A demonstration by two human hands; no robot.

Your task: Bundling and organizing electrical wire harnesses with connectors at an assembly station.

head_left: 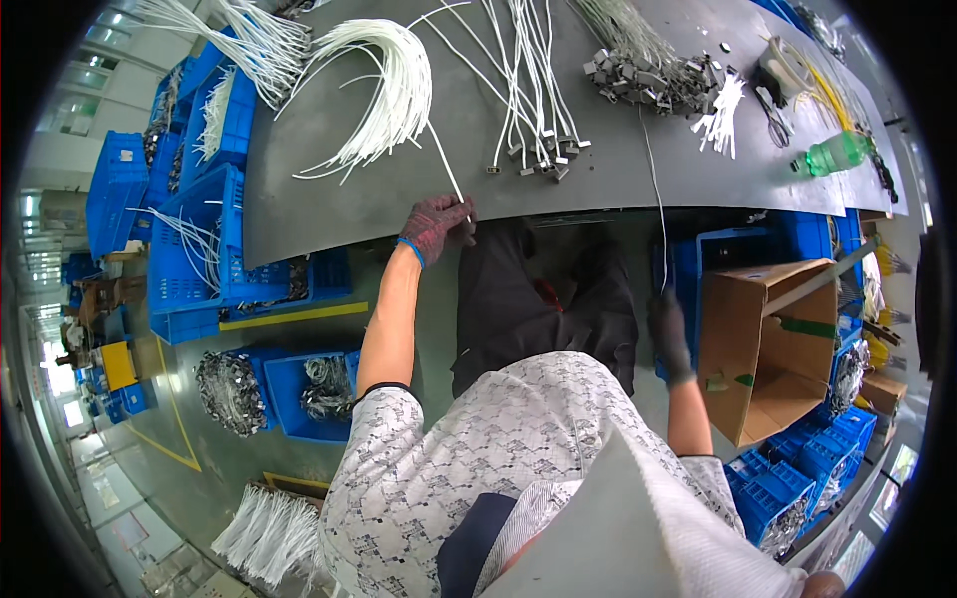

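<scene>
At the table's near edge my left hand (439,224), in a dark red and black glove, is closed on the end of a thin white tube (447,167). That tube reaches back to a curved bundle of white tubes (394,85) on the table. My right hand (670,334), gloved in dark grey and blurred, hangs lower, right of my knees. Its fingers close on a thin grey wire (653,164), which hangs over the edge. The wire leads up to a pile of wires with small metal connectors (648,80).
White cables with metal ends (543,149) lie mid-table. Short white pieces (723,115) and a green plastic bottle (835,154) lie at the right. Blue crates (194,264) flank the table's left end. An open cardboard box (733,369) stands close to my right arm.
</scene>
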